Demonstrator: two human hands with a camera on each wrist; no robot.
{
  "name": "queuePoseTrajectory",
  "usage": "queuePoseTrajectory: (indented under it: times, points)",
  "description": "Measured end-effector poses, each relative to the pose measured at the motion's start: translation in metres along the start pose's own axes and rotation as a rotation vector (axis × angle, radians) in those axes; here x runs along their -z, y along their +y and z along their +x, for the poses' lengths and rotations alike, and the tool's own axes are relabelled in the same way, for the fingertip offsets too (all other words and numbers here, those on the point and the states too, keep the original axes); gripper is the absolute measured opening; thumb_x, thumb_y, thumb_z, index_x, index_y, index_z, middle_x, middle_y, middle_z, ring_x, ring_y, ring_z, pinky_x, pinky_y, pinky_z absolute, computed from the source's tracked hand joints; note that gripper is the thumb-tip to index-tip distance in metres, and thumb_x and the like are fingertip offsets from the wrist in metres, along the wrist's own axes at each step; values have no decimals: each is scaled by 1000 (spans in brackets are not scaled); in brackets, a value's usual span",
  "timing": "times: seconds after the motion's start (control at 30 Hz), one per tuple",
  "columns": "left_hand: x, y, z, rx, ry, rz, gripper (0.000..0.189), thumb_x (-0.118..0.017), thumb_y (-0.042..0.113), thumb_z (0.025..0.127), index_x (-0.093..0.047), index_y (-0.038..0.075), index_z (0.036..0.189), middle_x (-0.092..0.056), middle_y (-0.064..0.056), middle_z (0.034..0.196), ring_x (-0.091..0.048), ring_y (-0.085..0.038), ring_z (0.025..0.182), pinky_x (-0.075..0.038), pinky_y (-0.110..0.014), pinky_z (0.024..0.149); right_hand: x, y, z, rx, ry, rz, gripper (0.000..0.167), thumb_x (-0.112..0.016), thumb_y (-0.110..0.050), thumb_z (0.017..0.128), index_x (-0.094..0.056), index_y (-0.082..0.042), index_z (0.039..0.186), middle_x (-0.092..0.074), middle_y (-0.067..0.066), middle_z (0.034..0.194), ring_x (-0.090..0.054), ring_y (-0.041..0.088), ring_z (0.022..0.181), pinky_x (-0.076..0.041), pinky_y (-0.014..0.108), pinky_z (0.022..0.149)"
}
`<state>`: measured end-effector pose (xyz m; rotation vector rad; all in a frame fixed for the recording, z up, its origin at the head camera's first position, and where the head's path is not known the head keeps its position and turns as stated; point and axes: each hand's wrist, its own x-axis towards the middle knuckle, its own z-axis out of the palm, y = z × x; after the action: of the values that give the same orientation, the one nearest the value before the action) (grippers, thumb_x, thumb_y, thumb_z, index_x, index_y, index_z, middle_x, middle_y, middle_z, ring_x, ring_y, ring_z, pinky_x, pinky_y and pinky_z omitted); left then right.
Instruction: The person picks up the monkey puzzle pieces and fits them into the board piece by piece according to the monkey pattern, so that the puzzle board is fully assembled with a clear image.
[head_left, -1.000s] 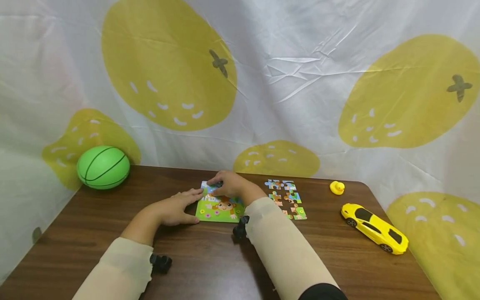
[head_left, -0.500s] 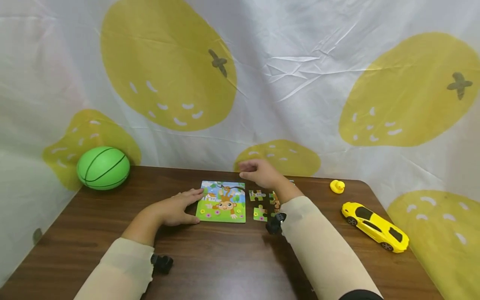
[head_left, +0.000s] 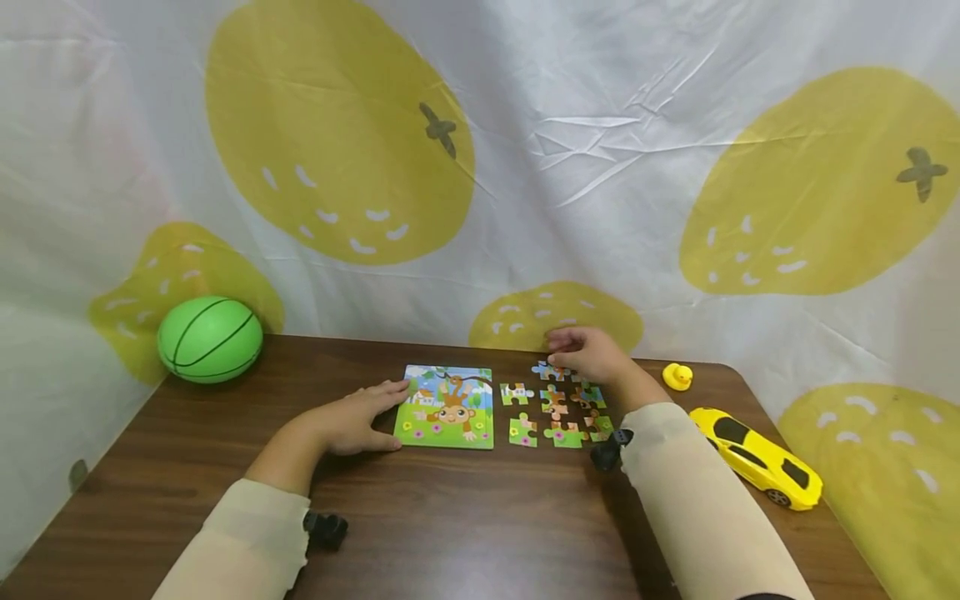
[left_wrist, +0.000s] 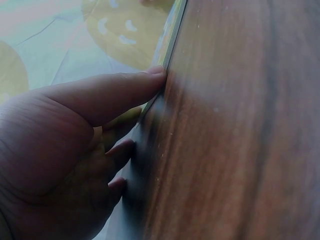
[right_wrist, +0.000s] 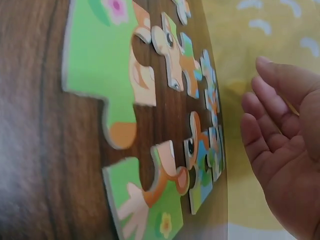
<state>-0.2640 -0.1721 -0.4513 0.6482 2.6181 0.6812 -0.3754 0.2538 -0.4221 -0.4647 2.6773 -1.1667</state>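
A square picture board (head_left: pixel 444 408) with a monkey design lies flat on the table. My left hand (head_left: pixel 352 423) rests at its left edge, fingers spread and relaxed. In the left wrist view the thumb (left_wrist: pixel 125 90) touches the board's thin edge. To the right of the board, several loose jigsaw puzzle pieces (head_left: pixel 522 431) are laid out in spaced rows. My right hand (head_left: pixel 592 354) is over the back right of these pieces and covers some of them. In the right wrist view its fingers (right_wrist: pixel 265 112) are loosely bent with nothing between them, apart from the pieces.
At the table's back left sits a green ball (head_left: pixel 210 339). A yellow rubber duck (head_left: pixel 677 377) stands at the back right, with a yellow toy car (head_left: pixel 761 458) in front of it, partly behind my right sleeve. A lemon-print curtain (head_left: pixel 585 208) hangs behind the table (head_left: pixel 465 517).
My right hand has moved right from over the picture board to above the loose puzzle pieces, uncovering the whole board and the nearer pieces. My left hand has stayed at the board's edge.
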Motion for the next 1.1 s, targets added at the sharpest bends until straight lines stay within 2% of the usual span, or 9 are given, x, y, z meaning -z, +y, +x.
queuePoseTrajectory:
  times: [0.07, 0.17, 0.27, 0.37, 0.53, 0.67, 0.73, 0.97, 1.1]
  points:
    - [0, 1, -1, 1, -2, 0, 89, -76, 44, 98, -33, 14, 170, -19, -5, 182, -13, -41, 168, -13, -67, 134, 2, 4, 0, -11, -12, -9, 49, -72, -16, 102, -61, -6, 149, -68, 20, 139, -71, 20, 104, -64, 48, 78]
    - [0, 2, -1, 12, -6, -4, 89, -76, 44, 98, -32, 15, 170, -18, -4, 182, -12, -40, 169, -13, -66, 134, 5, 8, 0, -37, -31, -17, 49, -73, -13, 101, -61, -3, 148, -68, 21, 138, -70, 17, 99, -64, 43, 76]
    - [0, 2, -1, 22, -8, -7, 89, -77, 44, 98, -32, 16, 170, -18, -4, 182, -12, -40, 169, -13, -66, 134, 5, 12, 0, -61, -50, -36, 48, -73, -12, 100, -62, 0, 146, -69, 21, 137, -70, 18, 96, -62, 36, 77]
    - [0, 3, 0, 15, -7, 0, 90, -77, 45, 98, -33, 16, 170, -19, -5, 182, -13, -41, 169, -14, -67, 134, 3, 15, 0, -77, -52, -76, 47, -76, -12, 98, -65, 0, 142, -71, 21, 133, -71, 22, 101, -60, 32, 81]
    - [0, 1, -1, 15, -5, 2, 89, -76, 44, 98, -32, 16, 170, -18, -4, 182, -12, -39, 169, -13, -65, 135, -1, 20, 3, -83, -57, -126, 49, -81, -13, 94, -69, -3, 140, -71, 18, 131, -67, 30, 119, -59, 39, 95]
    - [0, 1, -1, 11, -6, 4, 90, -76, 44, 98, -31, 16, 170, -18, -4, 182, -12, -39, 169, -12, -65, 135, -2, 21, 6, -86, -62, -152, 51, -82, -11, 93, -69, -4, 141, -70, 17, 131, -66, 32, 121, -59, 43, 98]
    - [0, 1, -1, 6, -7, 4, 90, -77, 44, 98, -32, 16, 170, -18, -4, 182, -12, -40, 169, -12, -66, 135, -3, 20, 7, -80, -61, -178, 51, -83, -11, 92, -69, -4, 140, -70, 16, 128, -67, 30, 117, -59, 41, 96]
    - [0, 0, -1, 5, -5, 3, 90, -76, 44, 98, -31, 15, 170, -18, -4, 182, -11, -39, 169, -11, -65, 135, -4, 17, 8, -62, -52, -214, 49, -83, -9, 90, -72, -6, 137, -70, 13, 111, -62, 21, 93, -54, 32, 77]
    - [-1, 0, 0, -1, -8, 8, 90, -76, 45, 98, -31, 15, 170, -18, -5, 182, -12, -41, 169, -11, -66, 135, -6, 17, 6, -77, -45, -182, 46, -83, -8, 90, -73, -7, 135, -70, 13, 116, -62, 21, 96, -54, 30, 77]
